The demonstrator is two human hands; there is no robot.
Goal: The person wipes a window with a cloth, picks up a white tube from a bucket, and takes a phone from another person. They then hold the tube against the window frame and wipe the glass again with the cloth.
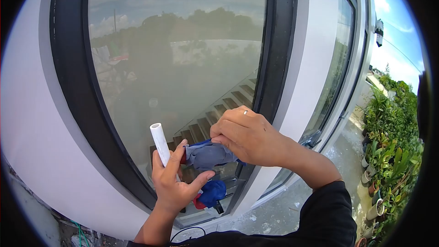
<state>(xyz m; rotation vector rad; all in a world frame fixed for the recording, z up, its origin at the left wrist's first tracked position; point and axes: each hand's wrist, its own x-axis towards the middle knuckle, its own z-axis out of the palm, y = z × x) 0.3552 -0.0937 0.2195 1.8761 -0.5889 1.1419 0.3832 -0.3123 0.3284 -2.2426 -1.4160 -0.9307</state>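
A white hollow pipe (160, 142) stands nearly upright in my left hand (176, 183), between its fingers. A grey-blue cloth (208, 155) with blue and red edges is bunched between my two hands. My right hand (244, 137), a ring on one finger, pinches the cloth's upper right part. The left fingertips touch the cloth's left edge. Behind both hands is a large dark-framed glass pane (183, 73). Lower down, a blue and red cloth shape (212, 193) shows in the glass near its bottom.
The dark window frame (274, 55) and white wall (299, 73) rise right of the pane. Another window (334, 73) lies further right. Potted plants (388, 151) line the concrete path (274, 206). Stairs (206, 123) show in the glass. A thin black cable (188, 228) curves at the bottom.
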